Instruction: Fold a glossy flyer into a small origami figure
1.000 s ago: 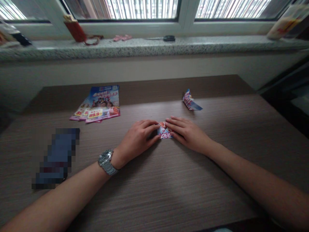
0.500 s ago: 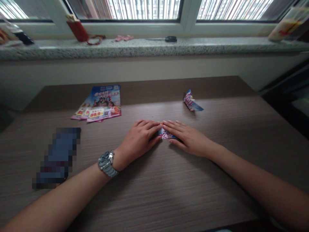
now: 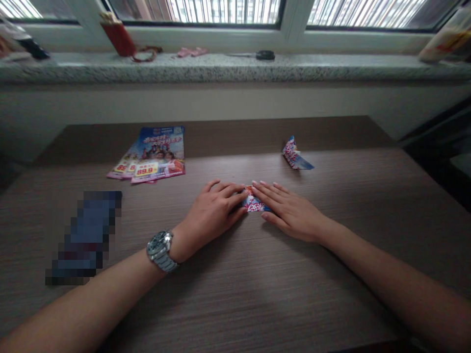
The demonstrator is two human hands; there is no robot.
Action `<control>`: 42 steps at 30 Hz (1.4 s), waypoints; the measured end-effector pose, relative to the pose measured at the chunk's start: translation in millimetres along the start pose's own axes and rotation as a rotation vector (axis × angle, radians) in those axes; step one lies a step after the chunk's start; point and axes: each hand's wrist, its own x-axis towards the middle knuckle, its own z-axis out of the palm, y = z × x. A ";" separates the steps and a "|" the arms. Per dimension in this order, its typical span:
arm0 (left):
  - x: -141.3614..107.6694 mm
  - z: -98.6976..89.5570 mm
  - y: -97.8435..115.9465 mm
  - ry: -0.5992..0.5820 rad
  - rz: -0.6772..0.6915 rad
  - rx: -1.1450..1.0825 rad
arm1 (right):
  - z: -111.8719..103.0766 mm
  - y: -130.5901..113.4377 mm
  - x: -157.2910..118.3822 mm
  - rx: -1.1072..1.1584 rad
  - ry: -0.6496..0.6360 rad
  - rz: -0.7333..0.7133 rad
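Note:
A small folded piece of printed paper, blue, white and pink with a bit of orange, lies flat on the table in front of me. My left hand, with a silver watch on its wrist, rests on the paper's left side, fingers stretched out. Over its right side lies my right hand, flat with the fingers extended. Both hands cover the paper's ends, so its full outline is hidden. Beyond the right hand stands a folded paper shape with similar print, its parts sticking up and outward.
Several printed flyers lie fanned at the back left of the wooden table. A pixelated dark, phone-like object is near my left forearm. On the stone windowsill are scissors and a red container.
My right hand has slid slightly to the right, showing a little more of the paper between the hands. The camera view has shifted slightly.

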 end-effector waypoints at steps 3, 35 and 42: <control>0.0 -0.8 1.3 -0.001 0.016 0.033 | -1.4 -1.1 0.9 -0.009 -0.016 0.006; -0.8 -22.2 -19.8 -0.113 0.265 -0.079 | 2.6 12.1 -0.2 -0.037 0.074 0.097; 0.4 -18.3 -19.0 -0.109 0.294 0.003 | 2.9 10.8 0.5 -0.037 0.073 0.099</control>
